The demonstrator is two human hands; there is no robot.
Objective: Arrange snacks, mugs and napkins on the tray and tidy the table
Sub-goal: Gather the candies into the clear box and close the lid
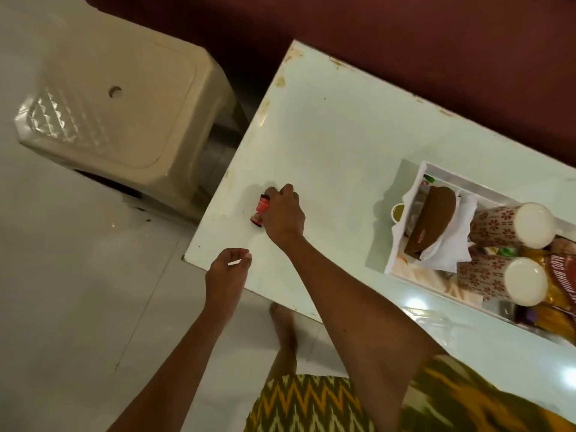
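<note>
My right hand (282,213) rests on the white table (327,135) near its left end, fingers closed around a small red wrapper (261,211). My left hand (229,271) hovers at the table's near left corner, pinching a small white scrap (234,262). At the right stands a white tray (442,174) holding two patterned mugs (511,224) (501,280), white napkins (442,244), a brown snack pack (433,216) and yellow snack packets (558,288).
A beige plastic stool (115,101) stands on the floor left of the table. A dark red wall runs behind the table. A small round cup (398,212) sits at the tray's left edge. My bare foot (283,322) is below the table's near edge.
</note>
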